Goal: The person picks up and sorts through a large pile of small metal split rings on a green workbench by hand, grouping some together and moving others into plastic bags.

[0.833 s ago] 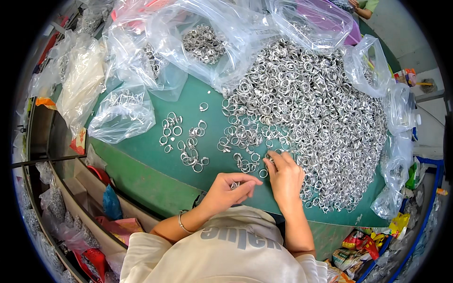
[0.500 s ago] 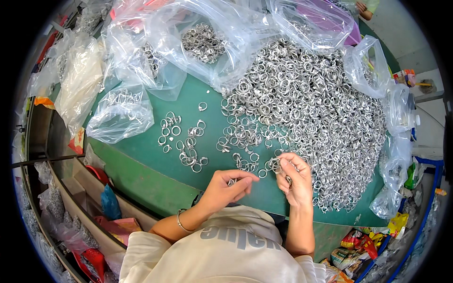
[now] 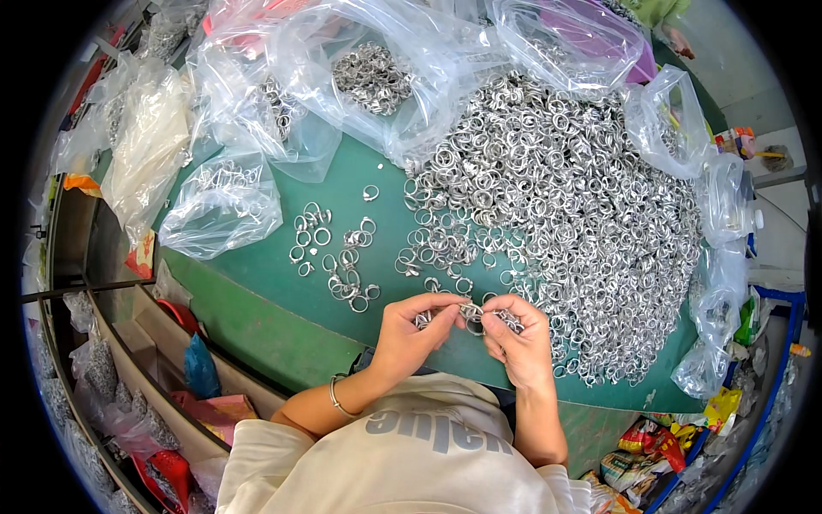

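Over the near edge of the table, my left hand (image 3: 409, 336) and my right hand (image 3: 521, 343) meet fingertip to fingertip. Between them are silver-coloured metal rings (image 3: 472, 317), pinched from both sides. More rings show in the curl of my left fingers, and several others are tucked inside my right hand. Just beyond and to the right spreads a large heap of similar rings (image 3: 556, 180). A looser cluster of rings (image 3: 441, 244) lies in front of my hands, and small groups of rings (image 3: 349, 265) are to the left on the green tabletop (image 3: 257, 274).
Clear plastic bags (image 3: 221, 206) holding rings line the left and far sides. A purple basket (image 3: 629, 38) stands at the far right, with a co-worker's hand (image 3: 676, 41) beyond it. Shelves with bagged rings (image 3: 98, 373) are at left; colourful packets (image 3: 651, 441) lie lower right.
My right hand has moved left with its rings to meet my left hand, which has shifted slightly right and is now pinching at the rings. The co-worker's hand has moved a little.
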### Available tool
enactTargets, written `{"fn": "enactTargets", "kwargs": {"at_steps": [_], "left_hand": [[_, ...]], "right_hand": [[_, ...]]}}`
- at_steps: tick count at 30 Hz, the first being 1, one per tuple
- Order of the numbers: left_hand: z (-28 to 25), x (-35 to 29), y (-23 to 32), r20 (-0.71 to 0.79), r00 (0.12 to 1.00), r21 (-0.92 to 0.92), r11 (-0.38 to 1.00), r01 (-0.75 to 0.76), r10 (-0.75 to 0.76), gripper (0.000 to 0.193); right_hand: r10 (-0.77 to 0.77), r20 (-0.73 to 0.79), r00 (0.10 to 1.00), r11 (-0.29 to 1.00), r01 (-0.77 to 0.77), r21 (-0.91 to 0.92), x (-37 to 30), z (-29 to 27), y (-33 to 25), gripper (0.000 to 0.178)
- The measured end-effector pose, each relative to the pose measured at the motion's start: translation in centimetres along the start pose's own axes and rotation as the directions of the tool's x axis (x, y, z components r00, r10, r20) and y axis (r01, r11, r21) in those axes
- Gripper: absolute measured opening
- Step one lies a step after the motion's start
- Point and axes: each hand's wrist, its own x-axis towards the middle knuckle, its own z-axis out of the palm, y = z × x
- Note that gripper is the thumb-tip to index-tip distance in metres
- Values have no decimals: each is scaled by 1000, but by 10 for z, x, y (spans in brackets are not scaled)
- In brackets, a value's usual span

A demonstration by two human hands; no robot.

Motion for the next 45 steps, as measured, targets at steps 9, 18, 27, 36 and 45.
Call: {"fn": "enactTargets", "kwargs": {"at_steps": [9, 18, 27, 36, 45], "left_hand": [[-1, 5, -6, 18, 869, 409, 789, -458, 495, 15], [-10, 9, -1, -6, 998, -203, 977, 61, -64, 15], [-19, 11, 3, 270, 931, -476, 806, 351, -246, 17], [-18, 8, 4, 320, 913, -461, 801, 383, -252, 18], [-9, 3, 2, 275, 951, -369, 898, 238, -139, 17]], "right_hand": [[-476, -172, 862, 734, 282, -618, 1, 15, 3, 7], [-96, -209, 973, 973, 136, 185, 7, 0, 5, 6], [55, -66, 996, 857, -13, 515, 10, -8, 8, 12], [-15, -36, 999, 828, 33, 559, 8, -3, 5, 11], [-7, 46, 999, 976, -3, 216, -1, 7, 10, 13]]}}
